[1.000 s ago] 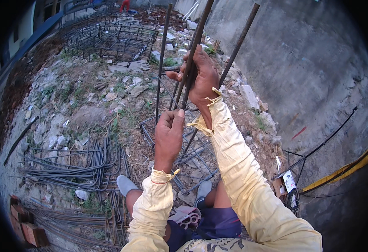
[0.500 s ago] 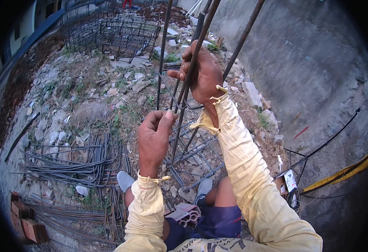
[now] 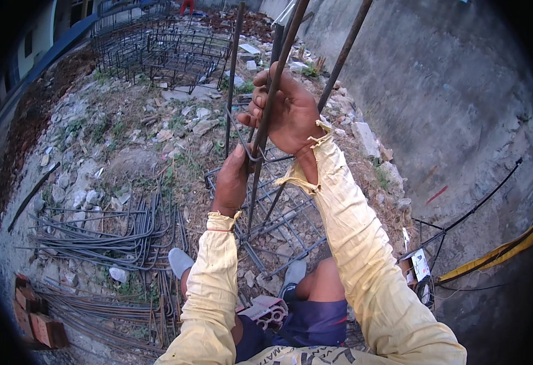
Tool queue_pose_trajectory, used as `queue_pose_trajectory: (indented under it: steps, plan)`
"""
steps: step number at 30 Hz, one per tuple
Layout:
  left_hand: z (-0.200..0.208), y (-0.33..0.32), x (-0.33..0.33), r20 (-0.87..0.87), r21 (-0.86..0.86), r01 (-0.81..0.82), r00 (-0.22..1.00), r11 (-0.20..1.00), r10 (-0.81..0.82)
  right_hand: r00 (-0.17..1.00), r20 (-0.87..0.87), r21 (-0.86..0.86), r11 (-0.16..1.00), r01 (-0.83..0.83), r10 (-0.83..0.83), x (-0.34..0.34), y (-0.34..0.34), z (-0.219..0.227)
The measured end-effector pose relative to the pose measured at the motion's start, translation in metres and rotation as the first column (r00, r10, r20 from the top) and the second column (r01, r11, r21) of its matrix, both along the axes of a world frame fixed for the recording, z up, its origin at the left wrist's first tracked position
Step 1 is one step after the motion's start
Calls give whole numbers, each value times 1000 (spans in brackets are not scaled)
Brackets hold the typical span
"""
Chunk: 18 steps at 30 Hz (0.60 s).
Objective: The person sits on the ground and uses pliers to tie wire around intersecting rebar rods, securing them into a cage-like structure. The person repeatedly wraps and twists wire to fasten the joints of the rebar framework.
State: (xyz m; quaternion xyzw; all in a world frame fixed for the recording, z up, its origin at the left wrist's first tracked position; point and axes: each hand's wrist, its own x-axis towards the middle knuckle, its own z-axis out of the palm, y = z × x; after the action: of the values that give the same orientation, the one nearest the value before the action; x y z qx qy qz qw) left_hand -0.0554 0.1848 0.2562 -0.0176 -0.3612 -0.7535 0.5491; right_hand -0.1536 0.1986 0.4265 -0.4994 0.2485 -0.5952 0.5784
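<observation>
Several steel rebars stand upright and leaning in front of me, joined by a thin bent stirrup (image 3: 277,160). My right hand (image 3: 291,118) is closed around the nearest rebar (image 3: 288,42), its fingers curled just above the stirrup's corner. Lower and to the left, my left hand (image 3: 231,182) is closed with the thumb pointing up beside that corner. Its fingertips are hidden, so what it pinches does not show. Another rebar (image 3: 234,73) rises to the left, and a third (image 3: 344,58) slants behind my right wrist.
A rebar grid (image 3: 291,234) lies between my feet. Bent bars (image 3: 96,237) are piled at left, near red bricks (image 3: 48,328). Wire cages (image 3: 184,55) stand on the rubble beyond. A concrete wall (image 3: 437,97) rises at right, near a white box (image 3: 420,264) and yellow strap (image 3: 491,258).
My left hand has moved slightly up and turned, its thumb now by the stirrup's corner. My right hand has shifted a little lower, its fingers curling more around the rebar.
</observation>
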Motion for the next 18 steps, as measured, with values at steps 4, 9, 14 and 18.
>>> queue_pose_trajectory:
  steps: [4,9,14,18]
  plan:
    - [5,-7,7,102,-36,14,995,999,-11,1000,22,33,999,-20,20,0,-4,0]
    - [11,-11,13,129,-36,110,986,993,-105,976,51,-6,977,-213,213,-10,-19,-9]
    - [7,-16,15,202,-105,139,973,985,-115,953,79,-51,956,-290,294,-14,-13,-9]
    - [3,-14,17,254,-107,125,963,986,-94,972,-191,-40,990,133,-138,4,25,4]
